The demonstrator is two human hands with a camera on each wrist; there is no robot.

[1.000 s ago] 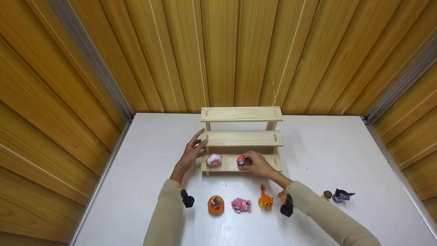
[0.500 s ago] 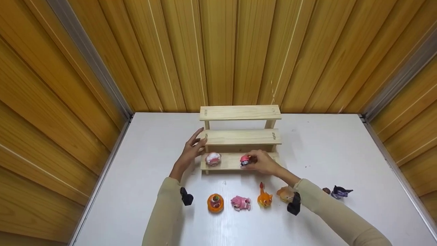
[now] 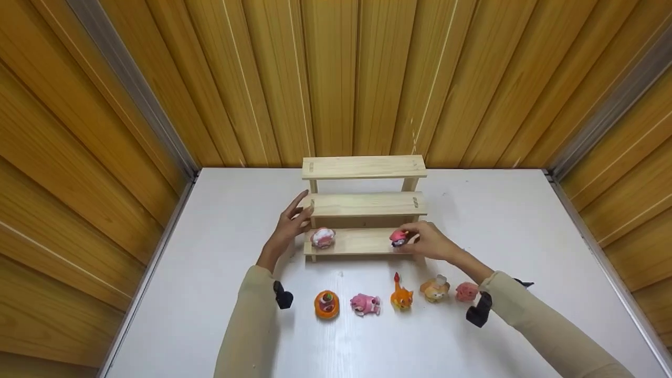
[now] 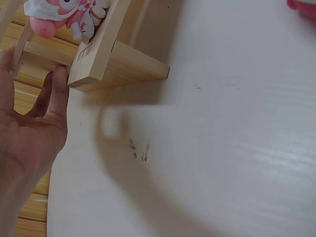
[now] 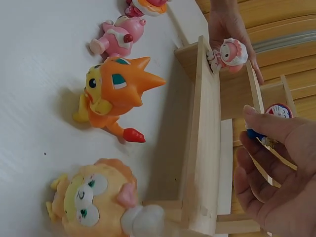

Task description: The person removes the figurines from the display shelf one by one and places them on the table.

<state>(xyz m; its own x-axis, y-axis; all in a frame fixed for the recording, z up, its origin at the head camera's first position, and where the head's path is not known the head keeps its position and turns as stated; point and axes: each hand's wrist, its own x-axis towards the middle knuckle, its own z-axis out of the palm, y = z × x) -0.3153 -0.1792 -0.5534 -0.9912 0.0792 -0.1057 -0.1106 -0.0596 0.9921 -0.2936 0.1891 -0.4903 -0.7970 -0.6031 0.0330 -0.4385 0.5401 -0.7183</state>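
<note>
My right hand [image 3: 433, 241] pinches a small Doraemon figurine [image 5: 280, 110] with a pink-red top between thumb and fingers. It is at the right part of the lowest step of a three-tier wooden display stand [image 3: 362, 205]; whether it touches the step I cannot tell. My left hand [image 3: 286, 228] rests against the stand's left end, its fingers fairly straight, touching the wood around the middle step. On the lowest step's left end sits a pink figurine in a white hood [image 3: 323, 238], also seen in the right wrist view.
In front of the stand, a row of figurines lies on the white table [image 3: 336, 352]: an orange round one [image 3: 326, 304], a pink bear [image 3: 366, 304], an orange-hooded one [image 3: 401, 298], a beige one [image 3: 434, 289] and a pink one [image 3: 466, 291]. A dark figurine [image 3: 524, 283] is mostly hidden behind the right sleeve.
My right hand has moved right along the lowest step with the Doraemon figurine. The pink figurine on the table has come out from behind the right arm. My left hand stays against the stand.
</note>
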